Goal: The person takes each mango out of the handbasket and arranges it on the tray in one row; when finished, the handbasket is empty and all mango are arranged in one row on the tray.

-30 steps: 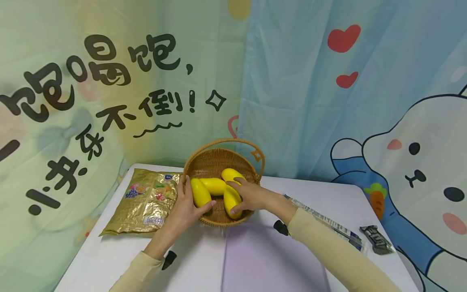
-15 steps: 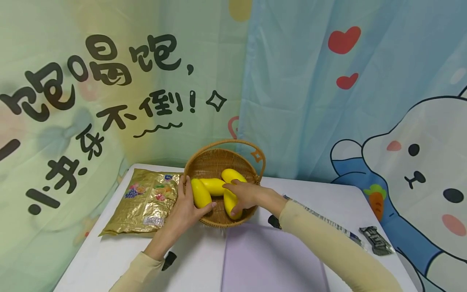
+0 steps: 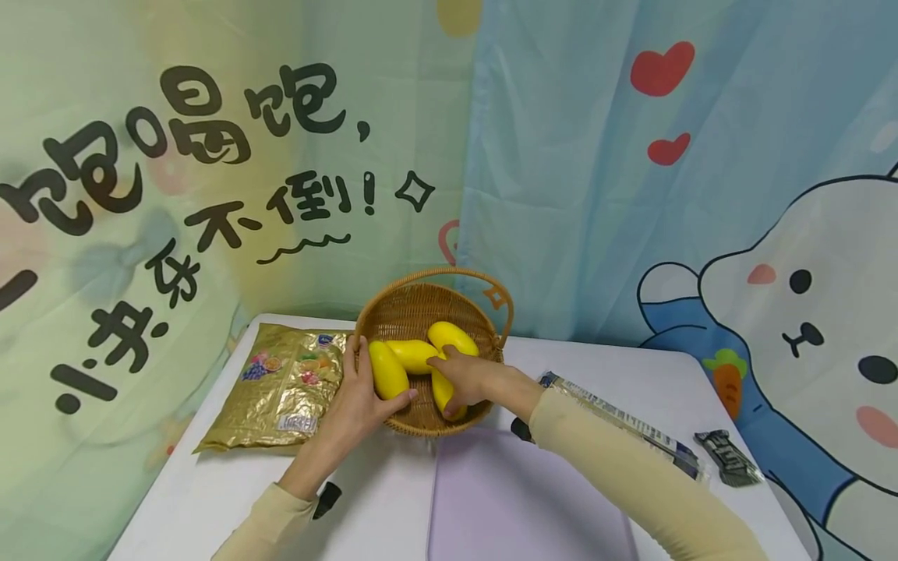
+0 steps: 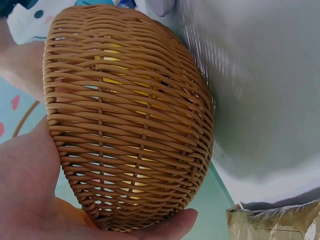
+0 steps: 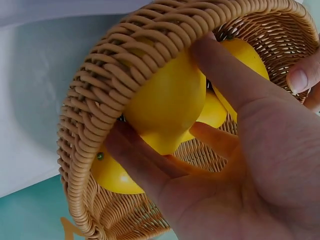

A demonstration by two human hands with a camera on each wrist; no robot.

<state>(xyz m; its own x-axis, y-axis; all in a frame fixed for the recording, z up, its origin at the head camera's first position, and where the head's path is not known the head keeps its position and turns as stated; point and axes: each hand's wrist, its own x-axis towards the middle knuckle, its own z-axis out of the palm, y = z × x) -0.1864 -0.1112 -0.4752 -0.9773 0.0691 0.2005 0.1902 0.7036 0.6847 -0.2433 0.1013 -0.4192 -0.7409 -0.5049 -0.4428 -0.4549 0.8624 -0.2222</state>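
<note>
and the left hand [image 3: 359, 403] grips the round brown wicker basket [image 3: 410, 308] by its side, while inside, the right hand [image 3: 471, 377] clamps a smooth yellow oblong fruit [image 5: 167, 102], three more yellow fruits [image 3: 453, 337] nearby

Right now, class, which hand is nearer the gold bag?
Left. The left hand holds the basket beside the gold bag; the right hand is farther, inside the basket, gripping a yellow fruit.

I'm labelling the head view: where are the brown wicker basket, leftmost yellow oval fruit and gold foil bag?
Brown wicker basket [image 3: 414, 308]: head view, inner back wall.
Leftmost yellow oval fruit [image 3: 388, 372]: head view, its visible middle.
Gold foil bag [image 3: 282, 389]: head view, its upper face.
</note>
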